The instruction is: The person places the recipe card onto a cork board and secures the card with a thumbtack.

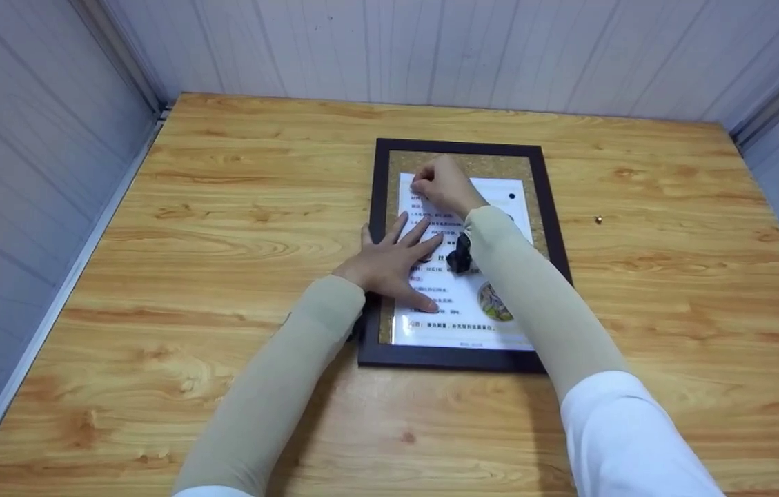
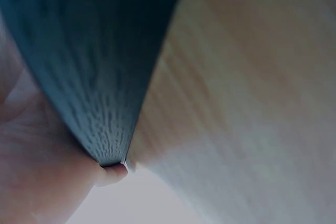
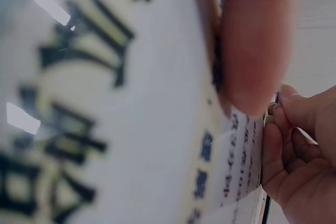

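Sheet (image 1: pixel 458 293) lies on the board (image 1: pixel 444 357), 12 o'clock from the person; it may skew if the left hand (image 1: pixel 392 266), fingers spread wide across its 9 o'clock edge, lets up while the right hand (image 1: pixel 448 183), curled over its 11 o'clock corner, pushes; its fingers pinch a small dark item (image 3: pixel 277 97), mostly hidden.

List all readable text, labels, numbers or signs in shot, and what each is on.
None reliably legible.
Sheet: rows of Chinese characters, too small to read reliably in the head view.
Sheet, right wrist view: large characters, too blurred and cropped to quote.
Dark frame: no text visible.
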A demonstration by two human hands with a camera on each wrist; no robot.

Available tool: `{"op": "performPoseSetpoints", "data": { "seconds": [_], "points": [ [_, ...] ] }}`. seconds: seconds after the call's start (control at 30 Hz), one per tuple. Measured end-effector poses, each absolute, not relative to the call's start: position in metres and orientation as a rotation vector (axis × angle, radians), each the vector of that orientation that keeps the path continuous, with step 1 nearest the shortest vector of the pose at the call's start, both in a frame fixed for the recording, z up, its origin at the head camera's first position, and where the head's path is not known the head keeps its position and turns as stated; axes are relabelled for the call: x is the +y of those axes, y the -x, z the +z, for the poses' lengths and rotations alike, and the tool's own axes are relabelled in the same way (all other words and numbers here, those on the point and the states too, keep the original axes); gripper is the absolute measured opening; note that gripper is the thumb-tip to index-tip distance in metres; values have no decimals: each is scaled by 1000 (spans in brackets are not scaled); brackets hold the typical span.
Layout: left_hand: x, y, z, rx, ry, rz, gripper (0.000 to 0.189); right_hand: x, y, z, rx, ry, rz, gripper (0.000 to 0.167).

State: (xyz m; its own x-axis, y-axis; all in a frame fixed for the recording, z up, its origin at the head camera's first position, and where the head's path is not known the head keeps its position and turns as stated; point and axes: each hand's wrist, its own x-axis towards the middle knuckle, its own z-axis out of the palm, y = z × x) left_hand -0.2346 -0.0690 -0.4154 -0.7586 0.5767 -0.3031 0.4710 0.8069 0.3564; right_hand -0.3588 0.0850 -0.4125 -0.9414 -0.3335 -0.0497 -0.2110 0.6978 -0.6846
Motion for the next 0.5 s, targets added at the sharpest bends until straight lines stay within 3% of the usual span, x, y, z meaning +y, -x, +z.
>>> {"op": "performPoseSetpoints", "data": {
  "seconds": [0.5],
  "points": [
    [-69, 234, -416, 2590, -785, 355, 117, 82, 357, -410, 2751, 452, -1038, 18]
  ]
}}
